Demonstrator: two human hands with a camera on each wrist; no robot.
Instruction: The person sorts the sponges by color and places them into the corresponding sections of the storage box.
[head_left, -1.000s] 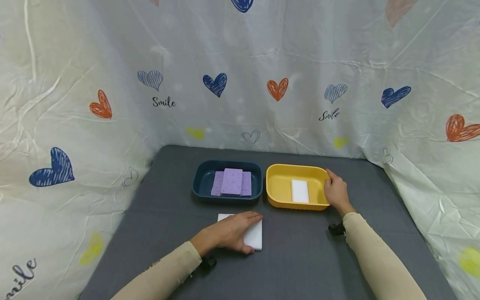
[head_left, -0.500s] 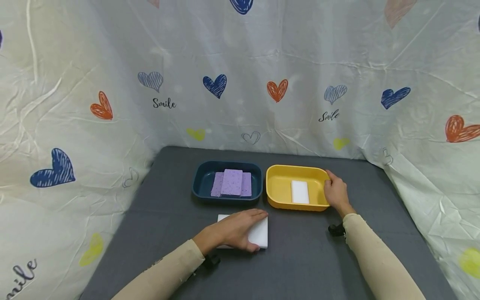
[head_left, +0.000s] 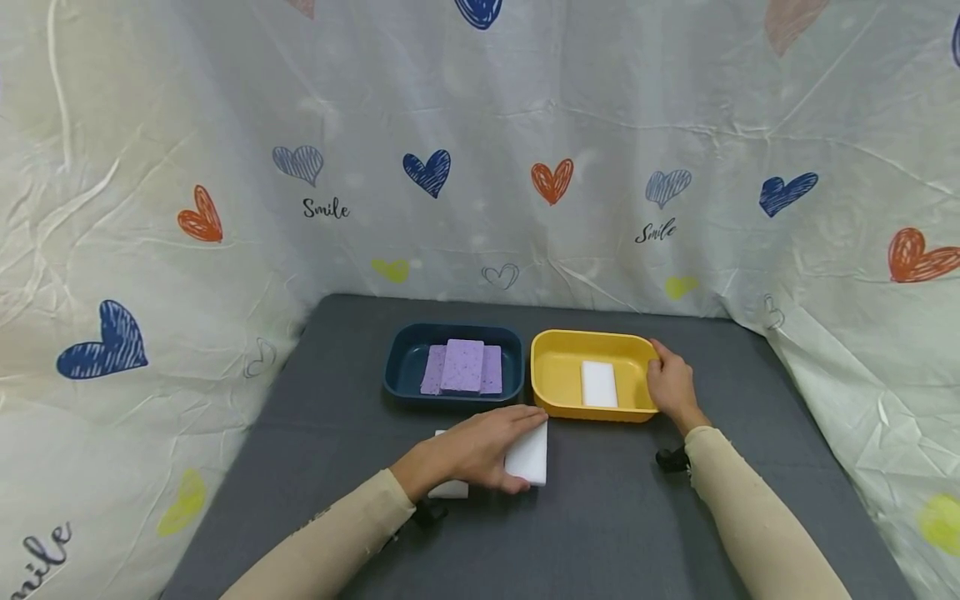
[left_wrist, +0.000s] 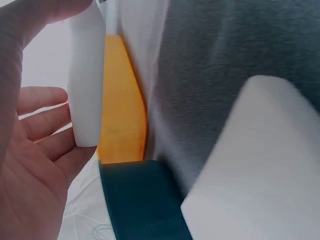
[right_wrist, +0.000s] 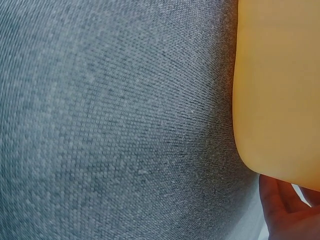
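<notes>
In the head view my left hand [head_left: 480, 446] pinches a white sponge block [head_left: 529, 454] between thumb and fingers, raised over the table in front of the two trays. The left wrist view shows this block edge-on, with the thumb across its top end. A second white sponge block [head_left: 449, 489] lies on the table, partly hidden under the left hand. My right hand [head_left: 672, 386] grips the right rim of a yellow tray [head_left: 557, 367]. Inside that tray one white sponge block [head_left: 599, 384] lies near the front wall.
Left of the yellow tray stands a dark blue tray [head_left: 402, 367] with three purple sponges [head_left: 462, 367], one on top of the others. A grey cloth [head_left: 600, 517] covers the table. Behind it hangs a white curtain [head_left: 480, 108] printed with hearts.
The left hand has lifted the white sponge block and moved right and forward, towards the yellow tray. The second block is now separate from it. My right hand stays on the rim.
</notes>
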